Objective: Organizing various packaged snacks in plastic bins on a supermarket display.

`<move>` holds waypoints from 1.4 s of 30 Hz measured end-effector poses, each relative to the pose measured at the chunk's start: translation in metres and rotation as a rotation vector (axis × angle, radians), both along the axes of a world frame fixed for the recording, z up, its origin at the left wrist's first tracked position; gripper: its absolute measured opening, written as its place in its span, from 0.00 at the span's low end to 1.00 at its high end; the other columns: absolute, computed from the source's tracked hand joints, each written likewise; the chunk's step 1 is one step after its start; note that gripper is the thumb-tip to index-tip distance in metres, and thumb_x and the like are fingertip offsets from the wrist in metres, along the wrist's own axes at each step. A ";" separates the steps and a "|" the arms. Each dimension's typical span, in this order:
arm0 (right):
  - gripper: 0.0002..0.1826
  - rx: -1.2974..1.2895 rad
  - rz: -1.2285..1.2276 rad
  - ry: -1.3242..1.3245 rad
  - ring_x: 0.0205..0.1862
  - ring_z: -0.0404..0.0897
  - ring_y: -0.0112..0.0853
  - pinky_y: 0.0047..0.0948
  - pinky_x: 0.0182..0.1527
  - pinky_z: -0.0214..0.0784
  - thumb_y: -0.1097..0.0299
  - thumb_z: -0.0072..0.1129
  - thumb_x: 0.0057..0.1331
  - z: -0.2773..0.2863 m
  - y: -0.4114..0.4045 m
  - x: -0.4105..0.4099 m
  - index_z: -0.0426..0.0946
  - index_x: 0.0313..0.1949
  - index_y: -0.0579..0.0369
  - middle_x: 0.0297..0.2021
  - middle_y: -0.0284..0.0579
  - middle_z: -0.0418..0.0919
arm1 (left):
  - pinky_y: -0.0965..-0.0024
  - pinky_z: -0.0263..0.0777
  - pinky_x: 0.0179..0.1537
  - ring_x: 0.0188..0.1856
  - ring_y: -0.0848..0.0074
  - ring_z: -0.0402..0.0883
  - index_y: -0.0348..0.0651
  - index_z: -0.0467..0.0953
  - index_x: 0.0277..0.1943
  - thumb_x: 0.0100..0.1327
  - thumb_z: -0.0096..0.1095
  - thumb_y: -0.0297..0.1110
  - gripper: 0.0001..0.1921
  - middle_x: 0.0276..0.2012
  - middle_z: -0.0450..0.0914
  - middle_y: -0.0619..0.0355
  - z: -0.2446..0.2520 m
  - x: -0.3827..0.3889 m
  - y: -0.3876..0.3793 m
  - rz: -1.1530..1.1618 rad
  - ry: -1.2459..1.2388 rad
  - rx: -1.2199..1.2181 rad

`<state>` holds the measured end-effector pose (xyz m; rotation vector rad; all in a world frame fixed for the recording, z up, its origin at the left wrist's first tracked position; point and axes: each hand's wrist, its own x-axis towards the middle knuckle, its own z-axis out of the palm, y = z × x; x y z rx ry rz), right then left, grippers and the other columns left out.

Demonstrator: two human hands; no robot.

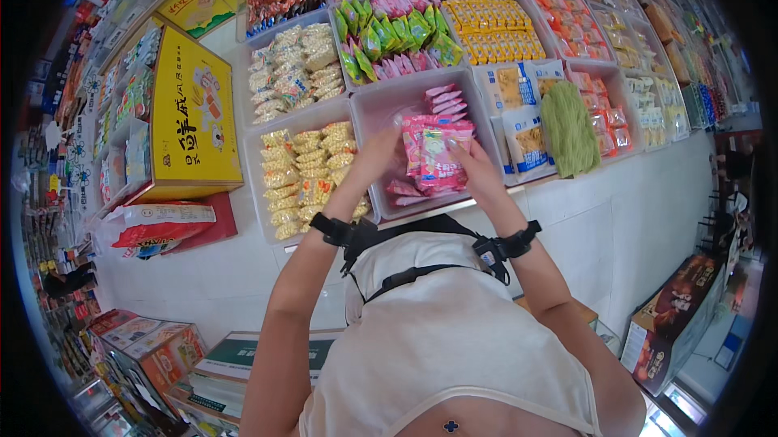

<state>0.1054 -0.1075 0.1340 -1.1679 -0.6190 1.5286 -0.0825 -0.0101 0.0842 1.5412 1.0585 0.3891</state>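
Note:
Several pink snack packets (pixel 439 154) lie together over a translucent plastic bin (pixel 377 110) in front of me. My right hand (pixel 477 166) holds them at their right side, thumb on top. At their left, my left hand (pixel 384 146) reaches into the bin with its fingers near the packets' edge; whether it grips one cannot be told. A row of pink packets (pixel 445 101) stands at the bin's back right, and more pink packets (pixel 404 194) lie at its front left. The bin's floor is partly bare at the back left.
Bins of yellowish bagged snacks (pixel 304 176) and white bagged snacks (pixel 295 69) stand to the left. Green packets (pixel 389 33) fill a bin behind. A green cloth (pixel 568 130) lies over bags at the right. A yellow display box (pixel 194 115) stands farther left.

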 end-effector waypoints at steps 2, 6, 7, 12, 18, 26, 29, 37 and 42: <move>0.18 -0.039 -0.115 -0.174 0.42 0.70 0.23 0.23 0.44 0.62 0.58 0.47 0.64 -0.029 0.018 -0.009 0.66 0.44 0.61 0.37 0.41 0.73 | 0.67 0.68 0.38 0.35 0.65 0.76 0.35 0.68 0.46 0.55 0.57 0.36 0.19 0.35 0.76 0.48 0.000 0.014 -0.003 -0.076 0.017 -0.038; 0.27 -0.107 -0.060 -0.625 0.43 0.71 0.35 0.30 0.48 0.60 0.48 0.40 0.65 -0.060 0.047 -0.027 0.65 0.47 0.64 0.38 0.51 0.73 | 0.68 0.68 0.42 0.38 0.68 0.76 0.34 0.67 0.48 0.52 0.61 0.37 0.22 0.36 0.77 0.49 -0.001 0.023 -0.013 0.026 -0.132 0.080; 0.27 -0.103 -0.058 -0.628 0.43 0.71 0.35 0.30 0.48 0.60 0.48 0.40 0.65 -0.071 0.055 -0.024 0.65 0.47 0.64 0.38 0.51 0.73 | 0.68 0.68 0.42 0.38 0.68 0.76 0.34 0.67 0.48 0.52 0.61 0.37 0.22 0.36 0.77 0.49 -0.011 0.020 -0.003 0.029 -0.135 0.083; 0.26 -0.033 0.137 -0.815 0.48 0.71 0.38 0.29 0.52 0.58 0.58 0.44 0.63 -0.082 0.085 -0.001 0.60 0.54 0.64 0.47 0.55 0.70 | 0.70 0.72 0.40 0.35 0.70 0.78 0.36 0.71 0.45 0.56 0.56 0.39 0.18 0.35 0.78 0.52 -0.046 0.001 0.047 0.044 -0.091 -0.424; 0.36 0.604 0.412 -1.402 0.56 0.61 0.44 0.40 0.57 0.54 0.79 0.55 0.44 -0.049 0.120 0.017 0.59 0.56 0.52 0.55 0.48 0.60 | 0.72 0.75 0.35 0.29 0.72 0.79 0.38 0.68 0.47 0.60 0.52 0.38 0.16 0.34 0.78 0.53 -0.075 -0.006 0.075 0.254 -0.494 -1.143; 0.20 0.662 0.620 -1.403 0.35 0.72 0.39 0.36 0.37 0.66 0.78 0.53 0.43 -0.104 0.158 0.033 0.68 0.39 0.54 0.33 0.43 0.71 | 0.67 0.71 0.39 0.37 0.67 0.76 0.39 0.67 0.49 0.60 0.50 0.44 0.20 0.37 0.77 0.52 -0.109 0.027 0.090 0.434 -0.266 -1.034; 0.18 0.603 0.698 -1.613 0.37 0.71 0.39 0.34 0.38 0.66 0.76 0.52 0.43 -0.123 0.160 0.019 0.67 0.38 0.57 0.33 0.45 0.70 | 0.63 0.63 0.49 0.46 0.58 0.73 0.36 0.67 0.51 0.61 0.43 0.47 0.24 0.41 0.75 0.46 -0.143 0.036 0.082 0.770 -0.038 -0.448; 0.12 0.284 0.716 -1.992 0.39 0.69 0.35 0.30 0.36 0.65 0.72 0.49 0.49 -0.138 0.156 0.010 0.70 0.35 0.58 0.32 0.42 0.70 | 0.62 0.62 0.48 0.44 0.50 0.72 0.31 0.72 0.41 0.61 0.38 0.54 0.28 0.36 0.75 0.37 -0.127 0.050 0.072 0.405 0.191 -0.365; 0.11 0.233 0.608 -1.975 0.39 0.68 0.35 0.30 0.39 0.62 0.69 0.48 0.51 -0.117 0.148 -0.004 0.71 0.35 0.58 0.32 0.41 0.70 | 0.62 0.63 0.46 0.43 0.51 0.73 0.30 0.72 0.41 0.61 0.41 0.50 0.25 0.35 0.75 0.37 -0.155 0.049 0.064 0.627 0.066 -0.419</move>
